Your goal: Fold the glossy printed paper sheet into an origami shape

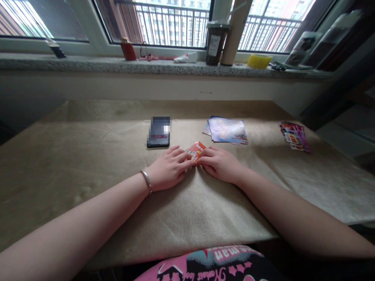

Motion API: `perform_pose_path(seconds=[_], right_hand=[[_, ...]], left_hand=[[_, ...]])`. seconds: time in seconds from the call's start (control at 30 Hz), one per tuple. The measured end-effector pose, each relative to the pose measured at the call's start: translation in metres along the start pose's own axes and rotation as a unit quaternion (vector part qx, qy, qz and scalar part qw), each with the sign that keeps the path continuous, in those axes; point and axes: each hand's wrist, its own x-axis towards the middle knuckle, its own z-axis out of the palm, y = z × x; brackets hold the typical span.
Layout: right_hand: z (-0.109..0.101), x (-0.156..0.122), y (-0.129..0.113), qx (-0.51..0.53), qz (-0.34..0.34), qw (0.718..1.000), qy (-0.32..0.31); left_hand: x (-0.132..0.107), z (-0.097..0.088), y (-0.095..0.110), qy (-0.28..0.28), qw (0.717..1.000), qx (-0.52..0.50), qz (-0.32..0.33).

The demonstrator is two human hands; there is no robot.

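A small red-orange printed card point(195, 151) stands tilted on the beige cloth point(88, 164) between my hands. My left hand point(169, 167), with a silver bangle point(146, 181) at the wrist, presses its fingertips against the card's lower left side. From the other side, my right hand point(220, 164) grips its lower right edge. The card's bottom edge is hidden behind my fingers. A dark smartphone point(158, 132) lies just beyond my left hand.
A stack of blue-pink printed cards point(227, 130) lies ahead on the cloth, with a fan of magenta printed cards point(294, 136) further right. Beyond stands a wall below a granite windowsill point(146, 67) bearing a dark jar point(216, 43) and a yellow sponge point(259, 61).
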Motion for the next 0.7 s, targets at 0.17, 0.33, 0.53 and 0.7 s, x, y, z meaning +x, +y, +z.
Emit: perform_pose_path(seconds=[0.17,0.33,0.53,0.7], right_hand=[[-0.001,-0.002,0.001,-0.02,-0.013,1.0,-0.002],[-0.001,-0.003,0.002,-0.02,-0.016,1.0,-0.002],[-0.002,-0.003,0.001,-0.02,-0.006,1.0,-0.012],[-0.003,-0.003,0.0,-0.02,-0.002,1.0,-0.018]], left_hand=[[0.0,-0.003,-0.002,-0.006,1.0,0.021,0.002],[0.0,-0.007,-0.003,-0.019,0.999,0.029,0.002],[-0.004,-0.012,-0.008,-0.023,0.999,0.039,0.025],[-0.005,-0.013,-0.01,-0.023,0.998,0.042,0.036]])
